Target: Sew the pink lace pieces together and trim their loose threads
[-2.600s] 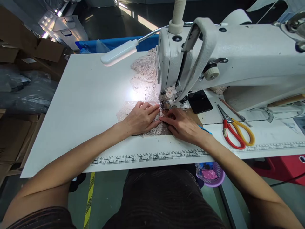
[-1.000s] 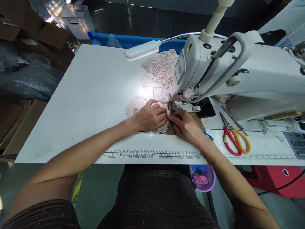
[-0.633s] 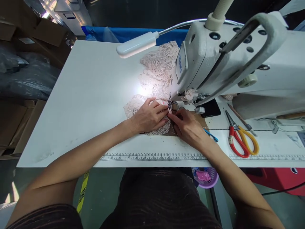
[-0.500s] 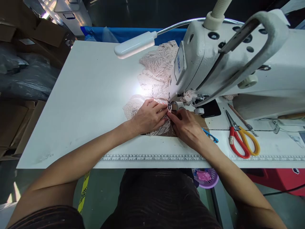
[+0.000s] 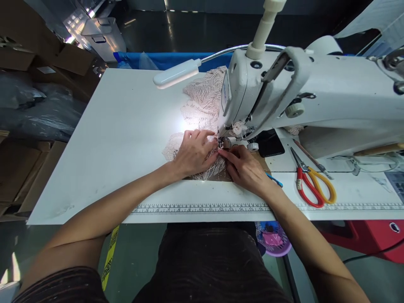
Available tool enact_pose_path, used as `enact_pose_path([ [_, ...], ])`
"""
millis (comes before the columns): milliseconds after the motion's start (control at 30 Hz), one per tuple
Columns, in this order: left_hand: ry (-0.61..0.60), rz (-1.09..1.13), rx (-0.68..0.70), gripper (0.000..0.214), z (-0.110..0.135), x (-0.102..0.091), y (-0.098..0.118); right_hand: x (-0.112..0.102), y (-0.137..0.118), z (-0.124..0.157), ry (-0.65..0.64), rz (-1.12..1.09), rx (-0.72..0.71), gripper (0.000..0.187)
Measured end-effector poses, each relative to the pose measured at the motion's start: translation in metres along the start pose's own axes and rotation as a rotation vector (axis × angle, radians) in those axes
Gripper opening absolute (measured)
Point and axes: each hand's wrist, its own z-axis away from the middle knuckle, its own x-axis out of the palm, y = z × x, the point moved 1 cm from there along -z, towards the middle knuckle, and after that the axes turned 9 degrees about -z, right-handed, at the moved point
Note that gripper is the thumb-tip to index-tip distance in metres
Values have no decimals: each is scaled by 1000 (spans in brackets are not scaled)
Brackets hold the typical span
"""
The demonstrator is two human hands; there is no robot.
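Pale pink lace fabric [image 5: 203, 94] lies bunched on the white table, running under the head of a sewing machine [image 5: 246, 84]. On top of the lace, left of the presser foot [image 5: 221, 143], my left hand [image 5: 194, 153] rests palm down with its fingers apart and slightly bent. My right hand [image 5: 244, 166] is at the right of the foot; its index finger stretches to the lace edge and the other fingers curl in. It seems to pinch the edge, though the thumb is partly hidden. The two hands' fingertips nearly meet just in front of the needle area.
Right of my right hand lie scissors [image 5: 311, 176] with red and yellow handles, a blue tool [image 5: 274, 180] and a black phone [image 5: 269, 143]. A lamp [image 5: 176, 73] hangs over the lace. A ruler strip [image 5: 202, 209] runs along the front edge, above a purple basket [image 5: 279, 251].
The camera view has shifted, so the machine sits farther left and more of its arm shows. My left fingers are a little more spread and bent; both hands stay at the lace.
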Motion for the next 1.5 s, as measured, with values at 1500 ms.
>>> enact_pose_path([
  [1500,150,217,412,10,18,-5,2,-4,7,16,-60,-324,-201,32],
])
